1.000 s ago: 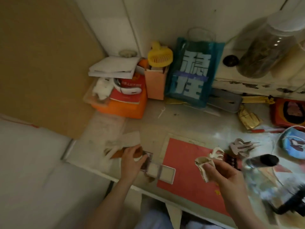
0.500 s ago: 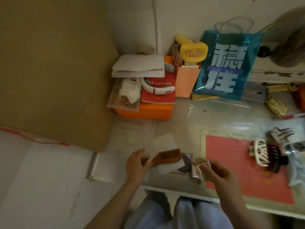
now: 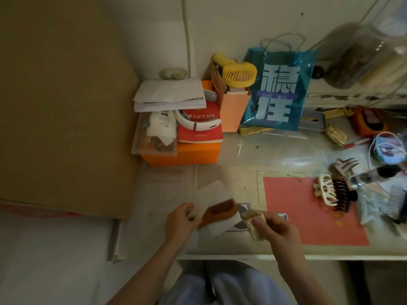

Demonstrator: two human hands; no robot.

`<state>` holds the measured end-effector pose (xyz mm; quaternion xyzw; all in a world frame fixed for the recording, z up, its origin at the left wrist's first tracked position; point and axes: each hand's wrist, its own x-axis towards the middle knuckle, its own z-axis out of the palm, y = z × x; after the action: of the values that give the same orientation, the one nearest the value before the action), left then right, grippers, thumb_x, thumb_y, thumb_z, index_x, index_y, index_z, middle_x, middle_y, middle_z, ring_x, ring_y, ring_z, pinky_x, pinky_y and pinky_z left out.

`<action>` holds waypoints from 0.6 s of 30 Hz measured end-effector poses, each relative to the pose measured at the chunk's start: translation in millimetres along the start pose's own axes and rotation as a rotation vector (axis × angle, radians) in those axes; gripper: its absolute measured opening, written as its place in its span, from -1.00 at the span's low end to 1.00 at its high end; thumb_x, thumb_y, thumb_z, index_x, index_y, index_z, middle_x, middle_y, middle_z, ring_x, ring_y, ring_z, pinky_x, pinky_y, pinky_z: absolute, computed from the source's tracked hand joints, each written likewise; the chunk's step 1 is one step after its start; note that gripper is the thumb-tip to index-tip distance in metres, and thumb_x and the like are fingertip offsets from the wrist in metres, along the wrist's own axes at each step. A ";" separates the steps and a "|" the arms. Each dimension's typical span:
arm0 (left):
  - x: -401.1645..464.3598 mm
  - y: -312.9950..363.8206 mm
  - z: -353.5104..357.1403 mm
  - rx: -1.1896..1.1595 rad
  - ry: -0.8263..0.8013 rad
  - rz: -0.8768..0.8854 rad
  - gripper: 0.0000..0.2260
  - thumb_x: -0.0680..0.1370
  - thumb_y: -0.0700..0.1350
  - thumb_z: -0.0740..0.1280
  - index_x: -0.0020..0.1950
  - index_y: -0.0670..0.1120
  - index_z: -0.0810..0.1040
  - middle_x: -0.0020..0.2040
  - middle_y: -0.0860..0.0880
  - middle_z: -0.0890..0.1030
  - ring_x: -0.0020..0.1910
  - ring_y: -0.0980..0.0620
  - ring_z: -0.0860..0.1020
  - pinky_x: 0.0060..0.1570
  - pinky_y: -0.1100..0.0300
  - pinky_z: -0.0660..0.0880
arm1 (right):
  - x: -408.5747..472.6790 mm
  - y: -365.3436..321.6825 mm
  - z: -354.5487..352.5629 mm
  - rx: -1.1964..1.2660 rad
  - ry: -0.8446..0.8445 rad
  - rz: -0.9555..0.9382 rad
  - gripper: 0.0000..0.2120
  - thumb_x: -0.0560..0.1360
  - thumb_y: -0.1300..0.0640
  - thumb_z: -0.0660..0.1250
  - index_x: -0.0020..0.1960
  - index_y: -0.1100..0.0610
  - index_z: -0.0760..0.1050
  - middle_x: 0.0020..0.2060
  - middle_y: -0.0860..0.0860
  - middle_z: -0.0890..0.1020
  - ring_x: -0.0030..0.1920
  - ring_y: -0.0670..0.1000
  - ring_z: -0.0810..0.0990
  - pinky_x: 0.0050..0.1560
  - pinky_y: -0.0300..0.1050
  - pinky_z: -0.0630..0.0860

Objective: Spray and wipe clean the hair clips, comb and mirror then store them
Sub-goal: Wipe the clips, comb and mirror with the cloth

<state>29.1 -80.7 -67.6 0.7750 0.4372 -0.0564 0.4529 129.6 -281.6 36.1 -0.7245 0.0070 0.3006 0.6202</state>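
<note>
Left hand [image 3: 181, 223]: curled round the handle end of the brown comb [image 3: 220, 212], holding it low over the near edge of the worktop [image 3: 246, 155].
Right hand [image 3: 276, 230]: pinches a crumpled beige cloth [image 3: 253, 223] between thumb and fingers, just right of the comb's toothed end.
Comb: lies slantwise over a white tissue [image 3: 214, 194], teeth toward the right hand; whether cloth and comb touch cannot be told.
Mirror [image 3: 244, 208]: small and flat on the worktop, mostly hidden under the tissue, the comb and the cloth; a grey framed edge shows beside the right hand.
Hair clips: a white claw clip [image 3: 326, 190] and a dark claw clip [image 3: 342, 197] lie touching on the red mat [image 3: 299, 212]; a third, pale clip [image 3: 344, 166] sits beyond them, off the mat.
Spray bottle [image 3: 372, 176]: clear with a dark cap, lying tilted near the right edge, blurred.
Back of worktop: an orange box [image 3: 187, 154] carrying a red book [image 3: 200, 128], a white neck device [image 3: 198, 123] and a stack of papers [image 3: 169, 95]; beside it a peach paper bag [image 3: 233, 113] with a yellow fan [image 3: 239, 75], then a blue glossy bag [image 3: 277, 93].
Left side: a brown cardboard sheet [image 3: 66, 106] stands against the wall.
</note>
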 end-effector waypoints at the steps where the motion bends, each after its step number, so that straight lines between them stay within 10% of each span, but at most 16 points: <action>1: 0.0 6.6 -3.0 -0.020 0.006 0.009 -0.53 0.37 -0.09 0.52 0.25 -0.09 0.52 0.20 -0.03 0.58 0.12 0.04 0.55 0.10 0.23 0.48 | 2.6 0.5 0.8 -0.013 0.009 -0.006 -0.85 0.44 0.33 0.36 -0.10 0.15 0.66 -0.22 0.03 0.72 -0.19 -0.07 0.66 -0.22 -0.30 0.53; 7: -6.9 61.7 -18.5 -0.233 0.019 0.093 -0.60 0.35 -0.09 0.53 0.15 0.03 0.54 0.09 0.11 0.55 -0.01 0.21 0.48 -0.09 0.40 0.44 | 15.2 -12.0 13.7 0.006 -0.001 -0.029 -0.86 0.46 0.30 0.36 -0.08 0.12 0.66 -0.21 0.04 0.72 -0.15 0.03 0.68 -0.22 -0.21 0.58; 18: -25.1 140.4 -35.6 -0.562 -0.059 0.199 -0.58 0.35 -0.07 0.52 0.19 -0.01 0.55 0.16 0.07 0.59 0.15 0.11 0.55 0.12 0.08 0.54 | 22.0 -40.3 16.1 0.045 0.091 -0.199 -0.85 0.47 0.24 0.36 0.01 0.15 0.65 -0.19 0.02 0.72 -0.14 0.00 0.68 -0.18 -0.24 0.57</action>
<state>105.1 -98.8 56.9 0.6564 0.3442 0.0888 0.6654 156.2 -249.8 61.6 -0.7205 -0.0300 0.2042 0.6620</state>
